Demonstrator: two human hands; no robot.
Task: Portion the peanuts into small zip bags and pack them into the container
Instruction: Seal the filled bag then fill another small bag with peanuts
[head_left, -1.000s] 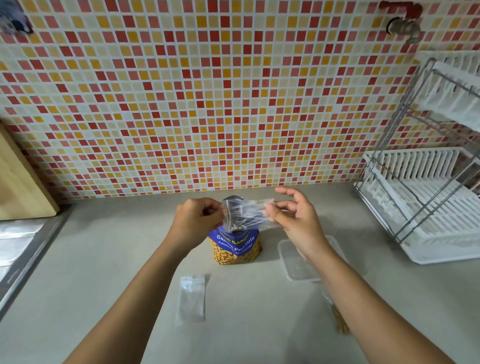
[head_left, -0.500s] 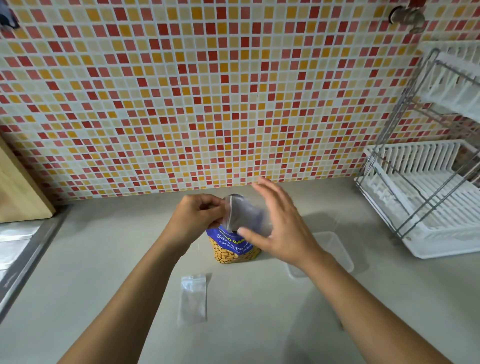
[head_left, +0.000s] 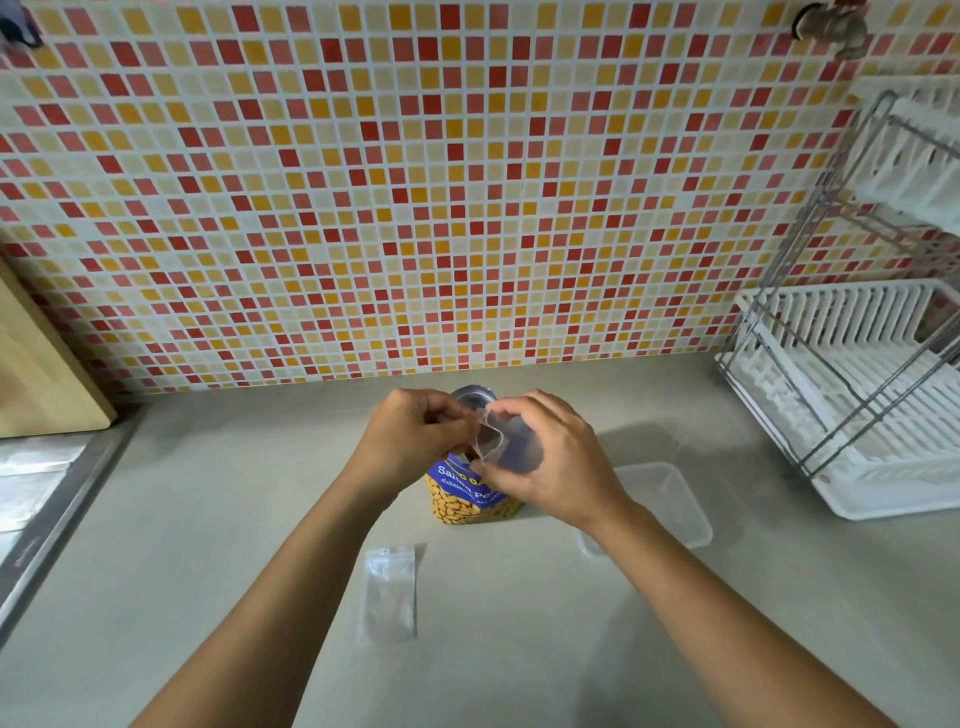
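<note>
A blue and yellow peanut bag (head_left: 470, 501) stands upright on the counter, its top open behind my hands. In front of it I hold a small clear zip bag (head_left: 506, 441) with its mouth pulled open. My left hand (head_left: 415, 441) pinches the bag's left lip and my right hand (head_left: 550, 460) curls around its right side. A second small zip bag (head_left: 390, 595) lies flat on the counter nearer to me. A clear plastic container (head_left: 670, 504) sits to the right, partly hidden by my right wrist.
A white dish rack (head_left: 852, 410) with a metal frame fills the right side. A wooden board (head_left: 36, 374) leans on the tiled wall at left, above a steel sink edge (head_left: 57, 514). A tap (head_left: 831, 26) sticks out at top right.
My right hand moved from stretching the zip bag flat, over its front, to cupping its right side. The bag's mouth now gapes open between both hands.
</note>
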